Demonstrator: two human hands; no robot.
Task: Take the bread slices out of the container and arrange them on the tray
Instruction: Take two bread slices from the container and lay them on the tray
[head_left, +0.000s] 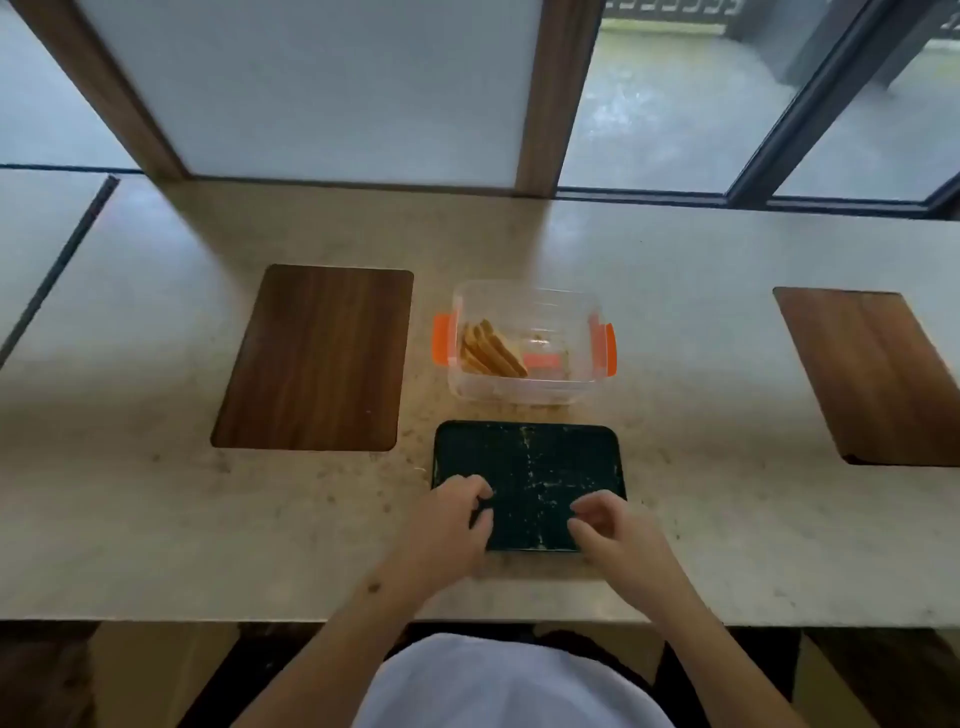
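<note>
Left hand (457, 512) and right hand (605, 522), fingers loosely curled, empty, rest on tray (530, 467) near corners. Bread (491, 351) in container (524, 340) just beyond.

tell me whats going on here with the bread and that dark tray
A person sits at a counter with both hands resting at the near corners of a dark tray: left hand, right hand. Neither holds any bread. The bread slices are all in the clear container just beyond the tray, leaning at its left end. The tray holds only crumbs, so no slices are arranged yet.
</note>
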